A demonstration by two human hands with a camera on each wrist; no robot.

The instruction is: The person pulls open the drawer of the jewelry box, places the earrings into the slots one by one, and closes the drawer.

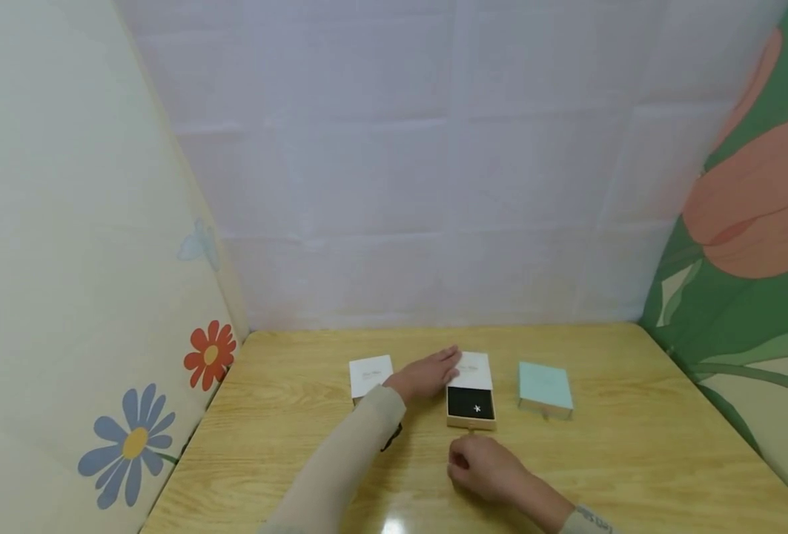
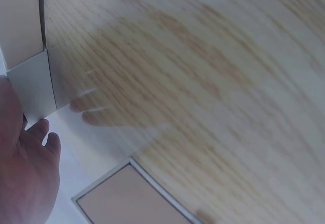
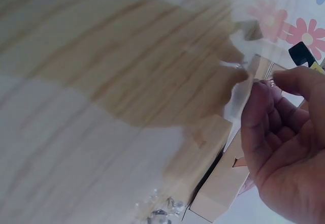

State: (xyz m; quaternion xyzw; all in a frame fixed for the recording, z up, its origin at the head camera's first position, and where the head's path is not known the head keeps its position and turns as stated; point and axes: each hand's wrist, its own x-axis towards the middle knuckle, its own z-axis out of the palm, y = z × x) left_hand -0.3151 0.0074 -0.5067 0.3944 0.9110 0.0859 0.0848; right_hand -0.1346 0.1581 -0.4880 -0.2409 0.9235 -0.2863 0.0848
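A white box [image 1: 471,371] stands in the middle with its tan drawer [image 1: 471,423] pulled out toward me. A black pad [image 1: 462,403] lines the drawer, and on it lies a small white flower-shaped piece [image 1: 477,409]. My left hand [image 1: 428,373] reaches across and rests against the box's left side, fingers fairly straight; in the left wrist view its fingertips lie by the box's white sleeve [image 2: 33,92]. Just in front of the drawer's pull tab is my right hand [image 1: 485,469], fingers curled. The right wrist view shows its thumb near the index fingertip and nothing visible between them.
Another white box [image 1: 371,374] sits to the left, partly behind my left forearm. A pale teal box [image 1: 544,386] with a tan front stands to the right. All rest on a glossy wood-grain table [image 1: 634,445], with a white sheet [image 1: 400,185] behind and flowered walls at both sides.
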